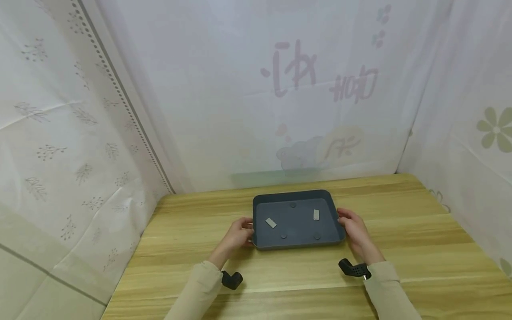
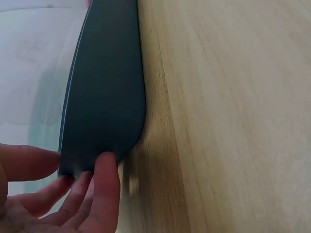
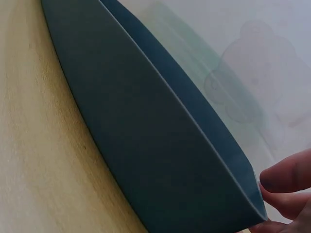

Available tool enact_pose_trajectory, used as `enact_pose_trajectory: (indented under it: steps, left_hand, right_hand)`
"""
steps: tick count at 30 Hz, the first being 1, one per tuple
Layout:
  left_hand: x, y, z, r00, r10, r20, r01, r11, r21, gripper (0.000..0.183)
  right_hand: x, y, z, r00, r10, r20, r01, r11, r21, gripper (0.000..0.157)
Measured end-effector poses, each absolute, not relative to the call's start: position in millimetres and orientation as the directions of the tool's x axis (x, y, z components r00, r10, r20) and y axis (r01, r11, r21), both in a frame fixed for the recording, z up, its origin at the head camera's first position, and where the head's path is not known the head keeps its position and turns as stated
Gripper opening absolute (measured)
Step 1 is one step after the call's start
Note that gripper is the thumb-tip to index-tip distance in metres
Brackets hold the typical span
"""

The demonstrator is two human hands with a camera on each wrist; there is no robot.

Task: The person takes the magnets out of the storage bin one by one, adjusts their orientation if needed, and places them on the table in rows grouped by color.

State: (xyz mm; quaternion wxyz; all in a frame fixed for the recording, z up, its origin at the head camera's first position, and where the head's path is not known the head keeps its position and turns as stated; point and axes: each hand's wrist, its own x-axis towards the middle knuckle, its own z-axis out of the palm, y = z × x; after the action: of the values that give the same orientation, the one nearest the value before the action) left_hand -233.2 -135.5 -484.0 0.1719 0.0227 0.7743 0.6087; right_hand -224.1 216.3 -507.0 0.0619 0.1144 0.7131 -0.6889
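A shallow dark blue-grey rectangular tray [image 1: 298,229] is at the middle of the wooden table, between both hands. My left hand [image 1: 240,233] holds its left end; in the left wrist view the thumb [image 2: 31,162] is at the rim and the fingers [image 2: 106,182] meet the outer wall near a rounded corner. At the right end my right hand [image 1: 356,226] grips the side, its thumb [image 3: 286,174] by the rim in the right wrist view. Inside the tray lie two small pale rectangular pieces, one on the left [image 1: 270,222] and one on the right [image 1: 316,214]. Several dark round spots [image 1: 293,205] mark the tray floor.
Wood-grained tabletop [image 1: 296,284] surrounds the tray. Behind it hangs a pale printed curtain [image 1: 224,111], with more patterned cloth on the left [image 1: 80,146] and right [image 1: 472,111]. Black wrist mounts [image 1: 232,280] stick out from both sleeves.
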Motion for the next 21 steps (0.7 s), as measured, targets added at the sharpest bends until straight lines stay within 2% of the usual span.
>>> enact_pose_trajectory:
  steps: [9,15,21]
  left_hand:
    - [-233,-131,-485,-0.942,0.257,-0.218,-0.133,0.313,0.94,0.044]
    - [-234,-127,-481,-0.948,0.25,-0.199,-0.097,0.367,0.925,0.046]
    - [-238,-123,-476,-0.972,0.199,-0.125,-0.017,0.471,0.882,0.047]
  right_hand:
    - [-227,222,-510,-0.967,0.106,-0.232,0.243,0.113,-0.963,0.05]
    - [-228,222,-509,-0.966,0.114,-0.233,0.244,0.093,-0.965,0.05]
    - [-229,220,-511,-0.965,0.133,-0.224,0.235,0.069,-0.97,0.051]
